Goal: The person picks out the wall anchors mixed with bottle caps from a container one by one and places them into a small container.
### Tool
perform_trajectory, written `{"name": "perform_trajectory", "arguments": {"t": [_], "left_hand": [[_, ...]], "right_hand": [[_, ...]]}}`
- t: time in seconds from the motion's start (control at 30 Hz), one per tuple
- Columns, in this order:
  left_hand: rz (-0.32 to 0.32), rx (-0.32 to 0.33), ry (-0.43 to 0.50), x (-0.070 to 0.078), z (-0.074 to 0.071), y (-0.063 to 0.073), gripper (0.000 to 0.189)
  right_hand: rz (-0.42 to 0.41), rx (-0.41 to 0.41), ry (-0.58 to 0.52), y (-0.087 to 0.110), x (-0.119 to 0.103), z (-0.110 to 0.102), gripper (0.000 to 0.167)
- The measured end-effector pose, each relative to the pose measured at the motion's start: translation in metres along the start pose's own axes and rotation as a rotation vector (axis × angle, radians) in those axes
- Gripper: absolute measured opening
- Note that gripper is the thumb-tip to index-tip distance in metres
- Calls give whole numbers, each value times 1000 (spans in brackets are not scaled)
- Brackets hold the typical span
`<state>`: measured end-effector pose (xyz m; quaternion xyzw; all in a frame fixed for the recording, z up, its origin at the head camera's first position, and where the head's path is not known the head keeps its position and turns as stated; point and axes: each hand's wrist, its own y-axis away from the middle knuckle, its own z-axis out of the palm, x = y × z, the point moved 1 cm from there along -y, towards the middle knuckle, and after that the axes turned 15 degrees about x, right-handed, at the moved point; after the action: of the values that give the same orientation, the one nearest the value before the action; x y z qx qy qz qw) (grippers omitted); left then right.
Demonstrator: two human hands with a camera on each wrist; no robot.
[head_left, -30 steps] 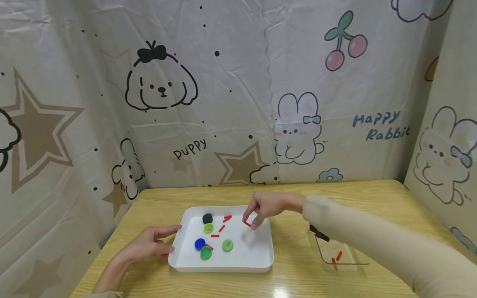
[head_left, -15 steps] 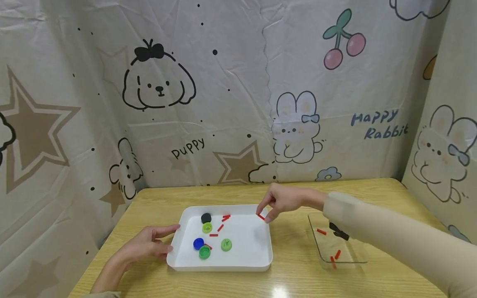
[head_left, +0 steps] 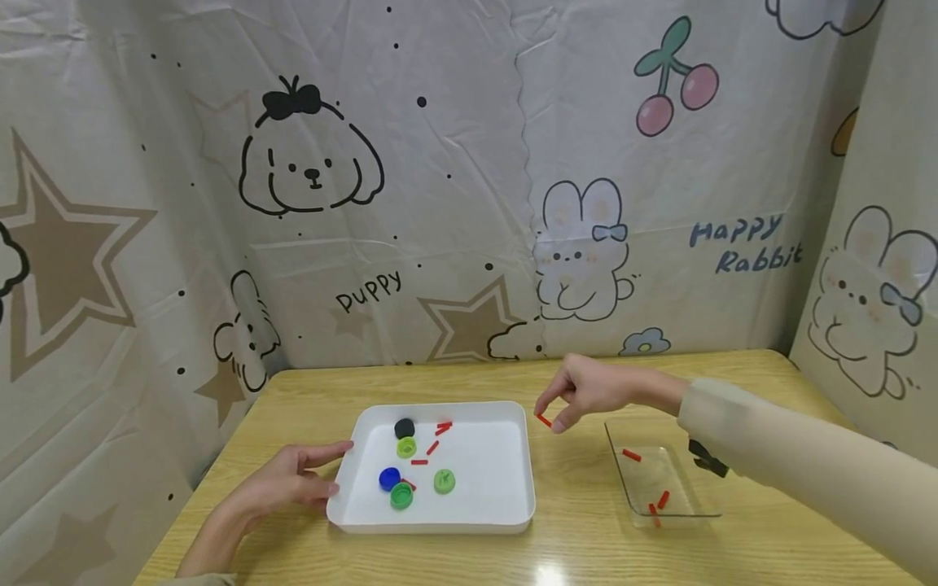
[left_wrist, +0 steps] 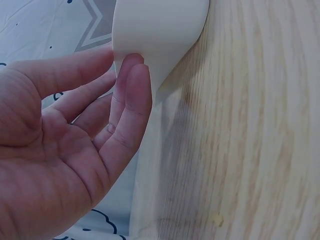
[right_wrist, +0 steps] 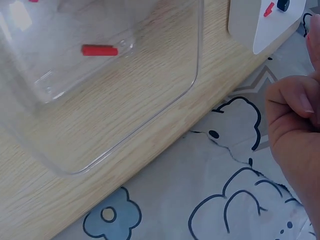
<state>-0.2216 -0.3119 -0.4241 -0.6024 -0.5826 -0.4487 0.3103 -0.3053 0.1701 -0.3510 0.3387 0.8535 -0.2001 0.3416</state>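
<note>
While the right grip (head_left: 592, 386) pinches a red stick (head_left: 544, 421), apparently by its ends, above the counter (head_left: 575, 496), the white tray (head_left: 487, 464) lies just left of that grip, the clear box (head_left: 665, 474) to its near right. Left grip (head_left: 289, 476): fingers spread, touching the tray's side. Risk, judged: uneven end pressure could flip the stick onto the counter; too low a pass could knock the box's rim.

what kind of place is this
Probably a makeshift tabletop workspace: cartoon-print sheeting hangs behind and beside a wood-grain table, where a white tray holds small coloured pieces.
</note>
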Motion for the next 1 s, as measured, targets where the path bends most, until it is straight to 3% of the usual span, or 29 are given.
{"name": "perform_trajectory", "arguments": {"t": [1.0], "left_hand": [[-10, 18, -17, -3, 0, -2, 72]], "right_hand": [[98, 143, -40, 97, 28, -40, 34]]}}
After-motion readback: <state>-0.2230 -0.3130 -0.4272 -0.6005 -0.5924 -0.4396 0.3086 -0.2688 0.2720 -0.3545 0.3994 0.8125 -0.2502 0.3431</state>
